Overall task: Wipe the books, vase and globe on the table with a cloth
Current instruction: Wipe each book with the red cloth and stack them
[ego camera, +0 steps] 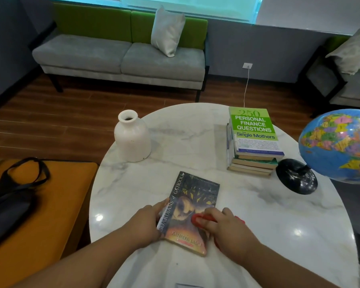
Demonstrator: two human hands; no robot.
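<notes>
Book point(193, 206) lies flat by the table's point(195, 125) near edge, and the left hand point(146, 223) grips its spine side, fingers together and curled round the edge; the right hand point(227, 227) bunches the red cloth point(195, 220) under curled fingers, pressing it on the cover. It's a thin paperback, probably light, bendy and apt to skid on glossy marble, so that spine hold looks right. Vase point(132, 138) at the left edge looks breakable; stack point(254, 138) and globe point(341, 144) sit toward the right edge
</notes>
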